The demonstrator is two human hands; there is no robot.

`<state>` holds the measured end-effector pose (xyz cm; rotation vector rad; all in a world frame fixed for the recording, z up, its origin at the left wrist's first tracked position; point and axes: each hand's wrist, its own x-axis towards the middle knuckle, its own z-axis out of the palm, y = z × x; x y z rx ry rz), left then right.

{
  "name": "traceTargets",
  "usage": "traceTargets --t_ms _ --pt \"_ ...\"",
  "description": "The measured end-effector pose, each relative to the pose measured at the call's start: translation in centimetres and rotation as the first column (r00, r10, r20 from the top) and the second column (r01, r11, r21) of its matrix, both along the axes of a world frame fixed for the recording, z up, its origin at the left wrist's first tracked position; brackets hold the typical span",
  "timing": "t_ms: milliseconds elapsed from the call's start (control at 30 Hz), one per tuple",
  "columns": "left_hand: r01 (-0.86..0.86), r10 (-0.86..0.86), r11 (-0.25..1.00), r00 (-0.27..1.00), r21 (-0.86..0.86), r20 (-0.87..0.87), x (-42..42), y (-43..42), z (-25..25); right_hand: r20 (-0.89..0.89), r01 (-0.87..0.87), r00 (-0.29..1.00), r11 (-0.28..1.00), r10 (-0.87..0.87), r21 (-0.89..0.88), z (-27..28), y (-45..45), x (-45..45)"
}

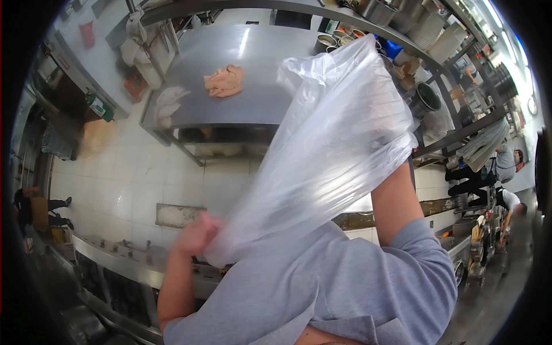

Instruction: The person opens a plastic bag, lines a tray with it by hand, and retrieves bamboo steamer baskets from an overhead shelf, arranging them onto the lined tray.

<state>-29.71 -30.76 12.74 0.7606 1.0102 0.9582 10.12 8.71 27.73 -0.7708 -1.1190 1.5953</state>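
A large clear plastic bag (328, 138) stretches diagonally across my front. My left hand (198, 233), slightly blurred, is closed in a fist at the bag's lower left end and pulls the film taut. Raised to the upper right, my right hand (386, 106) is covered by the film and only faintly visible through it. The bag reaches down to my right forearm, and the fingers are too hidden to make out. On the steel table (247, 109) ahead lie a crumpled peach-coloured cloth (224, 81) and a crumpled whitish plastic piece (169, 102).
Metal shelving with pots (376, 11) runs above and to the right, with a dark container (425, 98) near my right arm. Stove equipment (121, 253) stands low on the left. A fire extinguisher (99, 107) is at far left. Other people (503, 164) are at the right.
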Motion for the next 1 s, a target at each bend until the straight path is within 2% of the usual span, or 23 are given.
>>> traceTargets --t_ms 67,100,133,167,233,267,333,367,400,467,533,600,667,800,867,900,967,1000 --pt "-0.204 0.227 0.950 0.971 -0.236 0.074 -1.4 2.3 -1.3 -0.009 -0.020 1.000 1.000 0.020 0.001 -0.1 -0.5 -0.3" --pt "-0.371 0.312 0.899 0.915 -0.232 -0.256 -1.4 5.1 1.4 -0.010 -0.028 1.000 1.000 0.028 0.001 -0.2 -0.7 -0.6" --pt "-0.353 0.336 0.927 0.637 0.125 -0.693 -1.6 6.9 0.8 -0.017 -0.038 0.999 0.999 0.038 0.001 -0.3 -0.9 -0.9" --pt "-0.141 0.428 0.902 0.167 0.408 -0.888 -1.6 8.7 0.1 -0.015 -0.050 0.999 0.999 0.050 0.004 -0.3 -1.1 -1.4" --pt "-0.255 0.409 0.913 0.578 0.320 -0.706 2.8 14.9 5.2 -0.015 -0.069 0.998 0.998 0.069 0.001 -0.7 -1.4 -2.4" --pt "-0.217 0.379 0.904 0.804 0.368 -0.458 5.7 17.1 5.6 -0.008 -0.074 0.997 0.997 0.074 0.002 -1.0 -1.7 -2.9" --pt "-0.036 0.248 0.844 0.911 0.535 -0.330 9.6 19.6 6.3 -0.005 -0.075 0.997 0.997 0.075 0.013 -0.9 -2.0 -3.2" --pt "0.137 0.225 0.784 0.846 0.605 -0.483 10.3 20.1 6.7 0.002 -0.068 0.998 0.997 0.068 0.023 -0.7 -1.9 -3.0" --pt "0.142 0.222 0.779 0.848 0.611 -0.481 10.5 19.9 7.3 0.012 -0.050 0.999 0.998 0.049 0.037 -0.3 -1.8 -2.4" --pt "-0.117 0.183 0.958 0.952 0.260 -0.247 10.7 18.8 8.9 0.041 -0.006 0.999 0.997 0.002 0.076 0.9 -1.6 -0.7" --pt "-0.350 0.390 0.901 0.911 0.255 -0.130 7.7 17.8 7.5 0.086 0.040 0.995 0.992 -0.051 0.120 1.9 -1.7 1.4" --pt "-0.401 0.502 0.828 0.841 0.392 -0.199 4.6 16.2 8.0 0.127 0.085 0.986 0.981 -0.108 0.172 3.1 -1.8 3.5" --pt "-0.470 0.568 0.791 0.803 0.392 -0.182 3.0 14.1 9.6 0.175 0.126 0.970 0.965 -0.168 0.229 4.1 -1.9 5.3" --pt "-0.414 0.580 0.788 0.747 0.456 -0.324 -0.6 10.8 9.8 0.227 0.178 0.940 0.935 -0.254 0.306 5.3 -2.2 7.5" --pt "-0.438 0.621 0.781 0.624 0.446 -0.475 -3.4 9.3 8.8 0.240 0.189 0.931 0.925 -0.275 0.329 5.6 -2.3 7.9" --pt "-0.441 0.623 0.779 0.620 0.445 -0.476 -4.6 8.3 8.5 0.246 0.189 0.928 0.922 -0.280 0.338 5.9 -2.5 7.9" --pt "-0.692 0.813 0.583 0.496 0.426 -0.306 -6.7 6.7 8.0 0.258 0.190 0.922 0.917 -0.290 0.352 5.9 -2.7 8.6" --pt "-0.693 0.814 0.581 0.495 0.426 -0.305 -7.8 6.3 7.7 0.263 0.191 0.919 0.915 -0.294 0.356 5.9 -2.8 8.7"
